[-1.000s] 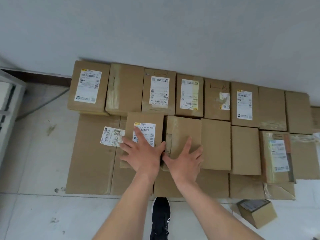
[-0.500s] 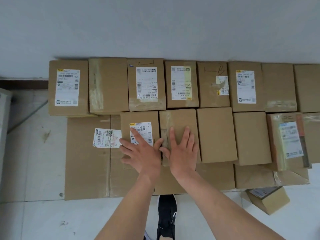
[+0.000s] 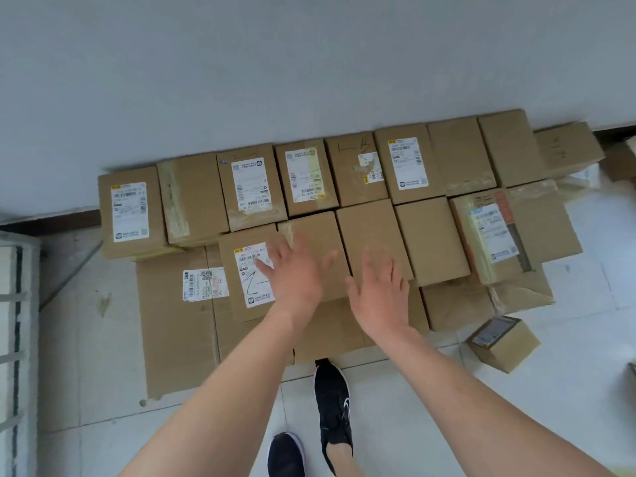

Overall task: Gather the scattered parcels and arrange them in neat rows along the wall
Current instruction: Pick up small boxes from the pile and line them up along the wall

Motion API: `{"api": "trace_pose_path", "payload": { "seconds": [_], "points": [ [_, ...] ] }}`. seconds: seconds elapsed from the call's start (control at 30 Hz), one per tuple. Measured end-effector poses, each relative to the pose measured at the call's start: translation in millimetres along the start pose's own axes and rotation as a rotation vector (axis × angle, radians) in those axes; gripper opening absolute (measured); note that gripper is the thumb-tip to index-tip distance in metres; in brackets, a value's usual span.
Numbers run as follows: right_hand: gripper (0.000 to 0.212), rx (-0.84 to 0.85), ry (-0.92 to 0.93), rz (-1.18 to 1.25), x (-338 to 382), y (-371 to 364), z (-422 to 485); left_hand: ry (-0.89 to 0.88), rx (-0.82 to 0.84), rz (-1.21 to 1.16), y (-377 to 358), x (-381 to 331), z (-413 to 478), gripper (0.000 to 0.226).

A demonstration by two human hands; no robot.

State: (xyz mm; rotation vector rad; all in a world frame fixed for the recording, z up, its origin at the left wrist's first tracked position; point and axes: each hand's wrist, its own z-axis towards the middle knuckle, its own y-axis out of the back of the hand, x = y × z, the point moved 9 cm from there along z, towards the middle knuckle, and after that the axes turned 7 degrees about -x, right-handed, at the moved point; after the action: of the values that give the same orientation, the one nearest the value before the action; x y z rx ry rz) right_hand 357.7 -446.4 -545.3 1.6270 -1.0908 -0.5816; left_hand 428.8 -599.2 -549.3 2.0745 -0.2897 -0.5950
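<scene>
Brown cardboard parcels lie in rows against the grey wall (image 3: pixel 309 63). The back row (image 3: pixel 192 197) touches the wall; a second row (image 3: pixel 430 242) sits in front of it on larger flat boxes (image 3: pixel 172 332). My left hand (image 3: pixel 292 273) is open, fingers spread, over a labelled parcel (image 3: pixel 247 266) and the plain parcel (image 3: pixel 316 235) beside it. My right hand (image 3: pixel 382 290) is open, palm down, over the plain parcel (image 3: pixel 368 228) to the right. Whether either palm touches the cardboard is unclear. One small parcel (image 3: pixel 502 342) lies loose on the floor at the right.
My black shoes (image 3: pixel 332 401) stand on the white tiled floor (image 3: pixel 413 390) just in front of the boxes. A white shelf or rack (image 3: pixel 17 321) stands at the far left. More boxes (image 3: pixel 568 149) continue along the wall at the right edge.
Both hands have lifted off the two middle parcels and shifted right, fingers now spread. The view has tilted, and the two parcels sit flush with their row.
</scene>
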Motion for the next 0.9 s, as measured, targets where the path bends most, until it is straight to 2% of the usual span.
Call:
{"api": "trace_pose_path", "payload": {
  "seconds": [0.13,0.27,0.5,0.67,0.8,0.9],
  "points": [
    [0.064,-0.052,-0.170,0.099,-67,59,-47,-0.202,0.007,0.088,31,-79,-60,0.087],
    [0.062,-0.084,-0.334,0.203,-160,113,-94,-0.360,0.095,0.136,19,-165,-136,0.083],
    [0.053,-0.038,-0.617,0.332,-365,137,-179,-0.471,0.325,0.247,-81,-308,-259,0.079],
    [0.056,0.046,-0.709,0.361,-514,136,-215,-0.589,0.301,0.254,-155,-441,-294,0.077],
    [0.056,0.025,-0.774,0.356,-620,164,-225,-0.633,0.281,0.295,-201,-540,-312,0.078],
    [0.055,0.022,-0.800,0.373,-678,187,-219,-0.731,0.276,0.341,-223,-606,-324,0.081]
  ]
}}
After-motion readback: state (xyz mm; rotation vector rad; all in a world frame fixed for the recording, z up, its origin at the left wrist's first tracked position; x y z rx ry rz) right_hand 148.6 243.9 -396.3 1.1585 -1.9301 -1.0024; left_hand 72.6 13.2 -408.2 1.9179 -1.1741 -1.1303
